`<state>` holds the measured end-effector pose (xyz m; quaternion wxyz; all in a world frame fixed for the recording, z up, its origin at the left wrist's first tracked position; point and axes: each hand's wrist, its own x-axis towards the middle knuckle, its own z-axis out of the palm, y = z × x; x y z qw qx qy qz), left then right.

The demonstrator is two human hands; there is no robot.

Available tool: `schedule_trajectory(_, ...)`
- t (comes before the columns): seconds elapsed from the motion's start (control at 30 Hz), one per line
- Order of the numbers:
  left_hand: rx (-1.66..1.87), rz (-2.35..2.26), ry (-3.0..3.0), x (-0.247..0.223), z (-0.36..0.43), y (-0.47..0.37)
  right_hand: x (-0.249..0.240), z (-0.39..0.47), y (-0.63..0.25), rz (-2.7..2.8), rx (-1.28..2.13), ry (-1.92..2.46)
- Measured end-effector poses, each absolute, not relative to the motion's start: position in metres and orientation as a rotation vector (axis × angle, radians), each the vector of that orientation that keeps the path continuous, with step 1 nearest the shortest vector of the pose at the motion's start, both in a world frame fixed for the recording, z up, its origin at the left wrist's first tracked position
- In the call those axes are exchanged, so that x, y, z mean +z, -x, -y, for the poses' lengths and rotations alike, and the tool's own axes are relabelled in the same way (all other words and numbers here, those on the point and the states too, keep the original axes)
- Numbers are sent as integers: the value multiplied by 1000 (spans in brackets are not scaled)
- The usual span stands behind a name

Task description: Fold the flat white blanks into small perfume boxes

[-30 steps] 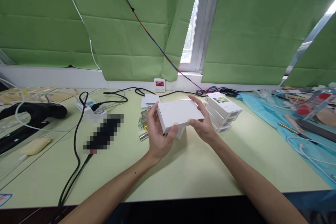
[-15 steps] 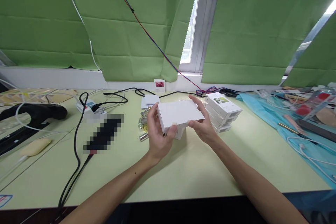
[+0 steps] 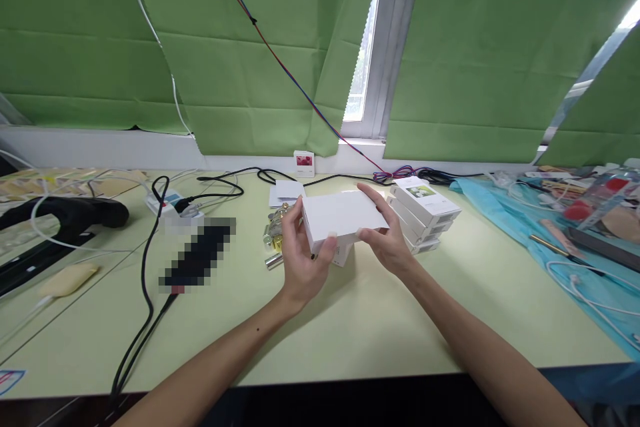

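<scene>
Between my hands is a plain white box (image 3: pixel 344 215), raised above the table and slightly tilted. My left hand (image 3: pixel 306 260) grips its left end, thumb on the near side and fingers along the far left edge. On the right end, my right hand (image 3: pixel 385 237) closes round the corner with its thumb at the near edge. Part of another white box (image 3: pixel 342 255) shows beneath, mostly hidden. Left of my left hand lie small metallic and yellow pieces (image 3: pixel 275 233) and a silver cylinder (image 3: pixel 273 261). A stack of white boxes (image 3: pixel 425 210) stands right of my right hand.
White folded papers (image 3: pixel 287 192) lie behind the metal pieces. A pixelated dark device (image 3: pixel 200 257) with black cables (image 3: pixel 145 280) and a power strip (image 3: pixel 173 203) occupy the left. Blue sheeting (image 3: pixel 500 213) with tools and cords covers the right. A small picture box (image 3: pixel 304 163) stands by the wall.
The white box has shifted very slightly in my hands. Both hands keep their hold, and nothing else has visibly moved.
</scene>
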<state>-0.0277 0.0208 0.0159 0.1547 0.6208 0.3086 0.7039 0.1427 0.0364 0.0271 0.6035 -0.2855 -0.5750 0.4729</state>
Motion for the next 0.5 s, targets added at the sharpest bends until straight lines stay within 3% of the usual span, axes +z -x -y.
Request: schedule_trajectory(0.5,2027,-895,-1749,17,-22,27,28,-36,-143,1325,1060,684)
